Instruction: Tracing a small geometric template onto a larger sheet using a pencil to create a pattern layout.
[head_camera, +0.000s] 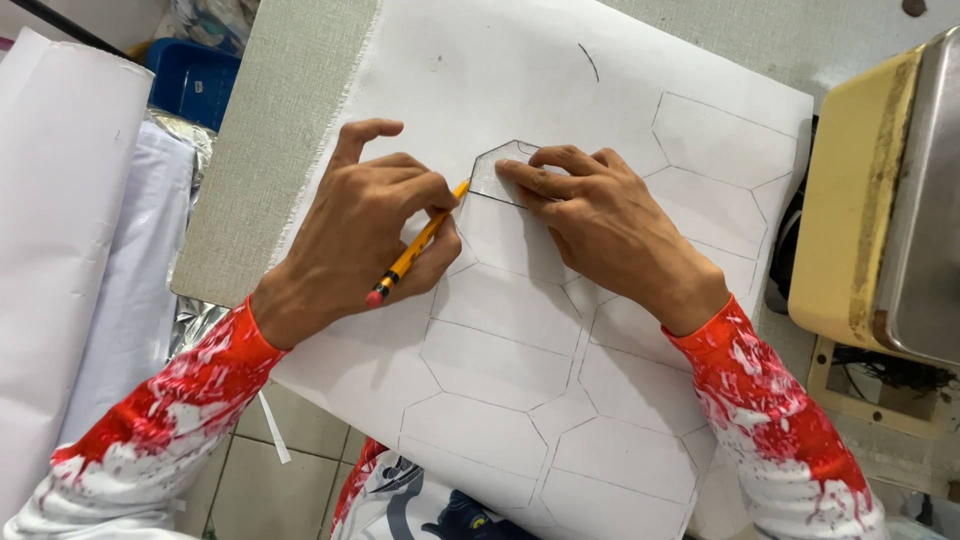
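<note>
A large white sheet (500, 90) lies across a grey board, drawn over with pencilled hexagon outlines. My left hand (365, 225) grips a yellow pencil (415, 245) with a red eraser end, its tip at the left edge of a small clear hexagonal template (492, 178). My right hand (600, 220) presses fingertips flat on that template, holding it against the sheet. Both wrists wear red and white splattered sleeves.
The grey textured board (270, 130) sticks out left of the sheet. White fabric rolls (60, 200) and a blue crate (190, 75) lie at left. A yellow and metal machine (885, 200) stands at the right edge. Tiled floor (250, 480) shows below.
</note>
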